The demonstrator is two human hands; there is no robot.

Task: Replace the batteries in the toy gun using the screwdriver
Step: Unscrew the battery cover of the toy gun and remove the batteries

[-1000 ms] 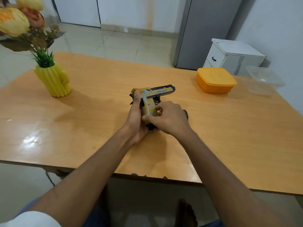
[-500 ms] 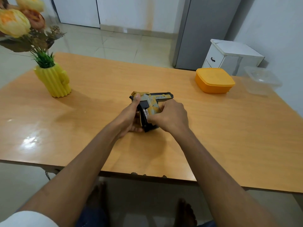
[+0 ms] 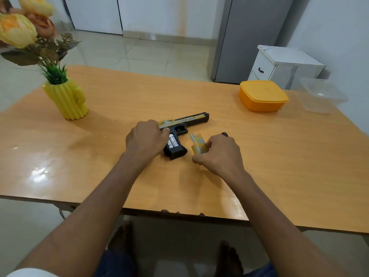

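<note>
The toy gun [image 3: 180,126] lies flat at table [image 3: 119,100] centre, grip open, two batteries [image 3: 173,141] exposed. The left hand [image 3: 145,139] curls over its rear, steadying it. The right hand [image 3: 218,154], at 3 o'clock, pinches the detached cover [image 3: 197,145]. Judged light, rigid plastic: hold by the frame. At 2 o'clock, the orange box [image 3: 262,95] is lidded, contents hidden; the clear tub [image 3: 321,94] looks empty.

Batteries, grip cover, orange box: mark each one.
batteries [image 3: 173,141], head view, on their white labels in the open grip.
grip cover [image 3: 198,145], head view, on its flat face above the fingers.
orange box [image 3: 263,90], head view, on its lid.
</note>
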